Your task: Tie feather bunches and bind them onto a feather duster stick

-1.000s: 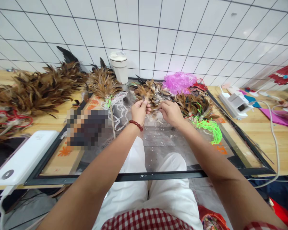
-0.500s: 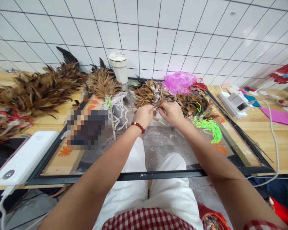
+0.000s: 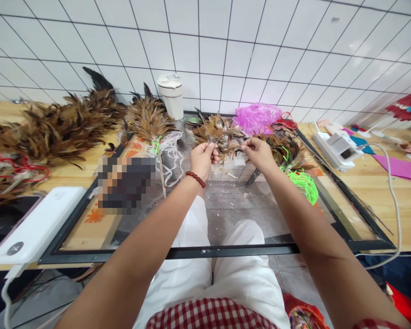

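Observation:
My left hand [image 3: 202,160], with a bead bracelet [image 3: 195,179] at the wrist, is closed in a pinch. A brown feather [image 3: 213,132] rises from its fingertips, in front of the feather pile [image 3: 202,125]. To its right, a palm's width apart, my right hand [image 3: 259,154] also pinches with thumb and forefinger. Small feather bits show by those fingertips, but what they grip is too small to tell. A second feather clump [image 3: 289,153] lies behind my right wrist, with bright green strings [image 3: 304,183] beside it. Pale scraps are scattered on the glass pane [image 3: 222,201] below.
At left lie a big feather bundle [image 3: 55,123], a feather bunch [image 3: 149,114] with white strings [image 3: 171,155], and a white power bank [image 3: 37,224]. A lidded cup [image 3: 171,96] stands near the tiled wall. Pink plastic [image 3: 256,118] and a power strip [image 3: 337,148] are right.
My hands, together at the feathers before, have moved apart. The left went slightly left and up; the right moved to the right, both still pinching.

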Action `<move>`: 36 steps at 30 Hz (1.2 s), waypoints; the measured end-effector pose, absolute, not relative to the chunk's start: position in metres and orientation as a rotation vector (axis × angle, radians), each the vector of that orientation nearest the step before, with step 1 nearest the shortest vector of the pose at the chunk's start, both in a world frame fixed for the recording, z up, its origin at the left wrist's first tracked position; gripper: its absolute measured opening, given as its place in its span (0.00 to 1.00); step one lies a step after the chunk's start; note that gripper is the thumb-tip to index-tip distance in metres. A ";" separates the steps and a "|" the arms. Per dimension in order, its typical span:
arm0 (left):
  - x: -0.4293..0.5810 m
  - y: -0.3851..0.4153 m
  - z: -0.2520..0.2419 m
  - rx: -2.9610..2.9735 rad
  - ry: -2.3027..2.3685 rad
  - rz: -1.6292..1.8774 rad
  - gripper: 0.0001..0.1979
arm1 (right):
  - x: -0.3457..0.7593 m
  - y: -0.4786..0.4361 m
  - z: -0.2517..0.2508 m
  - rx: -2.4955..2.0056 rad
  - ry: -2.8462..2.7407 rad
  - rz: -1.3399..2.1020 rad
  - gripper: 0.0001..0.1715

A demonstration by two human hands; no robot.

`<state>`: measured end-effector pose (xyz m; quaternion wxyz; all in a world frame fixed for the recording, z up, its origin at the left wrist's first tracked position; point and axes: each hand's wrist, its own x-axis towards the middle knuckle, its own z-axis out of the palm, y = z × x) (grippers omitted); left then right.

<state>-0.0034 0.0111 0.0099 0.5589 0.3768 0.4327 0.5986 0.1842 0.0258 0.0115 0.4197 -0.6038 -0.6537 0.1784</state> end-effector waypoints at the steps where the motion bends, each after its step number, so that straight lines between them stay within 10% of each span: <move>1: -0.004 0.010 0.012 0.826 0.991 1.439 0.10 | 0.184 0.026 0.012 -1.516 -1.623 0.459 0.08; 17: -0.003 0.003 0.012 0.727 0.886 1.225 0.08 | 0.153 0.008 0.023 -1.022 -1.137 1.530 0.22; 36: 0.002 0.000 0.008 0.939 0.992 1.065 0.08 | 0.147 0.014 0.009 -1.118 -1.509 0.916 0.12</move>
